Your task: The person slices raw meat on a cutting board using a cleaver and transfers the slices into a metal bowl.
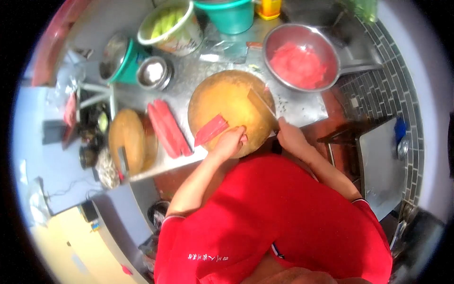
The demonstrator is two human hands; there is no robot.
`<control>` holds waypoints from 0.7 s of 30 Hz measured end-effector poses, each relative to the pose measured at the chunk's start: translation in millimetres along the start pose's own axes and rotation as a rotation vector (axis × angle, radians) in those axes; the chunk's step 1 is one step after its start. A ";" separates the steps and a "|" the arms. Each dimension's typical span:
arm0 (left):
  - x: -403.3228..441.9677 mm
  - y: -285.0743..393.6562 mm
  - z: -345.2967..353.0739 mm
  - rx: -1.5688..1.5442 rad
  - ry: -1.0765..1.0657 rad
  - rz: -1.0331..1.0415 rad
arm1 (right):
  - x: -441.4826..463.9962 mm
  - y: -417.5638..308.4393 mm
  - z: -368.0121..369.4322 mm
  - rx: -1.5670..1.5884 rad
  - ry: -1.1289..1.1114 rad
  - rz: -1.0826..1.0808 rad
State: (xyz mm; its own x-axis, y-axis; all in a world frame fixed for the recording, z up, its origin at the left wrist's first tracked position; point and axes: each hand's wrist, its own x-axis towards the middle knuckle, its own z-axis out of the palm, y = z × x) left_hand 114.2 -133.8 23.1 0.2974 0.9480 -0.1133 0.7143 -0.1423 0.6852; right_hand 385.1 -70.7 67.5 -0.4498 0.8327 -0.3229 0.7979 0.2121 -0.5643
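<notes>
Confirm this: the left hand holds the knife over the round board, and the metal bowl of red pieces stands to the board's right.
No: the head view shows the knife in the right hand, not the left hand. It is over the round board, and the metal bowl of red pieces does stand to the board's right.

Both forearms (335, 171) are extended forward. The left hand (231, 142) is held loosely curled; the right hand (290, 137) is clenched.

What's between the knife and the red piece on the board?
Bare wood: in the head view, nothing lies on the board between the knife and the red piece.
</notes>
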 end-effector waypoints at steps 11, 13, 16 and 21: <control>124.3 121.5 -102.6 -0.345 0.460 0.084 | -7.2 11.3 9.2 0.070 0.061 -0.122; 104.5 94.4 -116.7 -0.273 0.500 0.005 | -8.0 10.4 6.7 0.084 0.064 -0.116; 45.1 31.9 -102.7 -0.171 0.499 -0.309 | -15.0 13.3 11.6 0.143 0.060 -0.105; -50.8 -53.7 -48.9 0.198 0.400 -0.081 | -13.7 2.7 1.8 0.098 -0.078 0.054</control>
State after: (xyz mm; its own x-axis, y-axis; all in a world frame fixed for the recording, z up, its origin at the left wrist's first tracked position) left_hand 29.8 -160.4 27.3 -0.0051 0.9882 0.1528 0.8441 -0.0777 0.5306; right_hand 392.7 -82.5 69.1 -0.4401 0.7983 -0.4111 0.7804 0.1136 -0.6148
